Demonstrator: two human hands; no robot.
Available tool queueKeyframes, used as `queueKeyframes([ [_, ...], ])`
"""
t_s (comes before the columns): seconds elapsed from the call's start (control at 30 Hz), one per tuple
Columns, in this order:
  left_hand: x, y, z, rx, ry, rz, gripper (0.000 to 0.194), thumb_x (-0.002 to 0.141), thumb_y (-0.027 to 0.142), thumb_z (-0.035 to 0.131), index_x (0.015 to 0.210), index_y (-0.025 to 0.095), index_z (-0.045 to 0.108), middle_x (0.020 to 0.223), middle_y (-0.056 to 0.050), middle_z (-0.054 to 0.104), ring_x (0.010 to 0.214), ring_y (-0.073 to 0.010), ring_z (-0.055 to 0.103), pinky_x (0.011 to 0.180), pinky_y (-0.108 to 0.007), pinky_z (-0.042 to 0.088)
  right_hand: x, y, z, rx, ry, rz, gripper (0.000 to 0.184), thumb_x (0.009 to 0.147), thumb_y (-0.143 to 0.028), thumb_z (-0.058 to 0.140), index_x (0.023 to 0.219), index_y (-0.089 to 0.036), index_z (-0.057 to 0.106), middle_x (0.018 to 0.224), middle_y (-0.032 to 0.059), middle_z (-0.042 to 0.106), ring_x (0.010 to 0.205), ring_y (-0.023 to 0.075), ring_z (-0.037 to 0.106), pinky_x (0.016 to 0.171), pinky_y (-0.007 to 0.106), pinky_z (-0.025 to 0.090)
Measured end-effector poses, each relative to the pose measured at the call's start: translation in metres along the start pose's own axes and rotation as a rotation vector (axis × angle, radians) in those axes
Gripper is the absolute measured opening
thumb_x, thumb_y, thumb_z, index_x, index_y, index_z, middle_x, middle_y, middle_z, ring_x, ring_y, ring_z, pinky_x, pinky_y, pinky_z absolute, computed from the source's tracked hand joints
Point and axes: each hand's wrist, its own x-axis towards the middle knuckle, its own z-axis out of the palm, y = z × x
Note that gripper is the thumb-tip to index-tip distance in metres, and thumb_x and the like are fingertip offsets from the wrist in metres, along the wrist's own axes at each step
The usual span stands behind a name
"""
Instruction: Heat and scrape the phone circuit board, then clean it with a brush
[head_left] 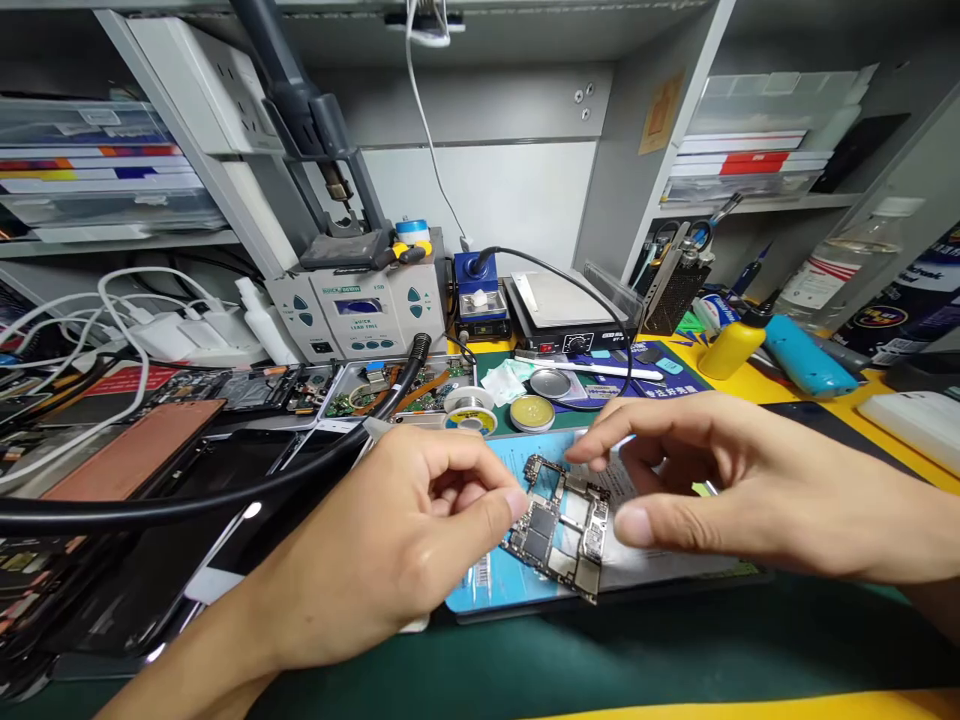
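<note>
A phone circuit board (555,530), dark with metal shields and cutouts, is tilted over a blue-and-white package (480,590). My left hand (427,530) pinches the board's left edge between thumb and forefinger. On the other side, my right hand (720,480) has its thumb and forefinger spread apart around the board's right side, the thumb tip close to the edge. Its other fingers curl inward. A small shiny bit shows beside the right palm, too little of it to name.
A thick black hose (300,500) crosses the left side over phone parts. Behind the package stand a solder spool (470,410) and an open tin of yellowish paste (532,413). A rework station (360,310) and a hot plate (566,300) stand at the back. A yellow bottle (731,345) is at right.
</note>
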Motion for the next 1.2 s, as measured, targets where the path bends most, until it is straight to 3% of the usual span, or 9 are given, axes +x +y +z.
queueKeyframes([
  [0.13,0.002,-0.002,-0.001,-0.053,0.025,0.051,0.029,0.093,0.043,0.060,0.075,0.021,0.067,0.070,0.002,0.052,0.065,-0.0100,0.044,0.056,-0.020,0.035,-0.002,0.008,-0.001,0.004,-0.001,0.046,0.052,0.074,-0.044,0.086,0.123,-0.031,0.070,0.067,-0.0048,0.054,0.058,0.0109,0.042,0.046,0.020,0.029],
  [0.27,0.003,0.000,-0.003,-0.112,0.061,0.078,0.028,0.095,0.039,0.058,0.078,0.020,0.069,0.072,0.002,0.056,0.069,-0.0099,0.047,0.060,-0.019,0.038,0.000,0.011,-0.008,0.213,0.171,-0.031,0.039,0.077,-0.044,0.083,0.111,-0.028,0.074,0.068,-0.0039,0.056,0.053,0.0072,0.034,0.044,0.019,0.022],
  [0.4,0.004,0.001,-0.003,-0.126,0.102,0.088,0.029,0.094,0.041,0.060,0.077,0.018,0.070,0.073,0.001,0.057,0.070,-0.0097,0.049,0.062,-0.017,0.040,0.004,0.007,-0.013,0.407,0.304,-0.112,0.034,0.075,-0.049,0.084,0.097,-0.024,0.077,0.085,0.0004,0.067,0.052,0.0052,0.034,0.045,0.020,0.024],
  [0.47,0.005,0.001,-0.003,-0.116,0.110,0.077,0.032,0.094,0.042,0.060,0.076,0.018,0.070,0.072,0.001,0.056,0.069,-0.0099,0.048,0.061,-0.018,0.040,0.005,0.004,-0.012,0.393,0.262,-0.105,0.037,0.075,-0.052,0.082,0.095,-0.021,0.077,0.081,0.0008,0.067,0.050,0.0053,0.033,0.044,0.021,0.022],
  [0.6,0.006,0.001,-0.001,-0.107,0.118,0.066,0.030,0.093,0.040,0.060,0.076,0.018,0.070,0.071,0.002,0.056,0.068,-0.0096,0.048,0.060,-0.018,0.039,0.002,-0.001,-0.003,0.242,0.087,-0.002,0.042,0.078,-0.055,0.079,0.104,-0.022,0.075,0.055,-0.0051,0.050,0.049,0.0086,0.037,0.044,0.021,0.024],
  [0.73,0.005,0.002,0.000,-0.108,0.086,0.035,0.030,0.093,0.040,0.060,0.075,0.018,0.069,0.071,0.002,0.054,0.068,-0.0099,0.046,0.060,-0.021,0.037,0.003,-0.001,0.009,0.215,-0.004,0.054,0.040,0.077,-0.047,0.084,0.108,-0.025,0.073,0.067,-0.0055,0.058,0.053,0.0073,0.035,0.048,0.021,0.025],
  [0.93,0.003,0.005,0.002,-0.063,0.023,-0.050,0.028,0.092,0.038,0.058,0.074,0.018,0.064,0.070,0.003,0.049,0.067,-0.0098,0.042,0.059,-0.023,0.032,0.009,0.003,0.016,0.220,-0.020,0.057,0.031,0.082,-0.047,0.079,0.083,-0.017,0.075,0.065,-0.0028,0.053,0.056,0.0075,0.031,0.049,0.023,0.022],
  [1.07,0.002,0.008,0.005,0.036,-0.007,-0.121,0.026,0.090,0.038,0.059,0.074,0.019,0.064,0.064,0.004,0.044,0.060,-0.0088,0.036,0.054,-0.024,0.027,0.008,-0.002,0.014,0.201,-0.030,0.134,0.031,0.083,-0.047,0.078,0.082,-0.016,0.073,0.057,-0.0052,0.040,0.049,0.0064,0.021,0.046,0.026,0.012],
  [1.2,0.000,0.005,0.008,0.105,-0.013,-0.111,0.030,0.094,0.039,0.054,0.074,0.020,0.064,0.061,0.005,0.042,0.058,-0.0090,0.035,0.052,-0.026,0.025,0.005,-0.007,0.012,0.172,-0.034,0.122,0.030,0.086,-0.045,0.075,0.084,-0.016,0.074,0.061,-0.0021,0.046,0.053,0.0083,0.027,0.048,0.027,0.016],
])
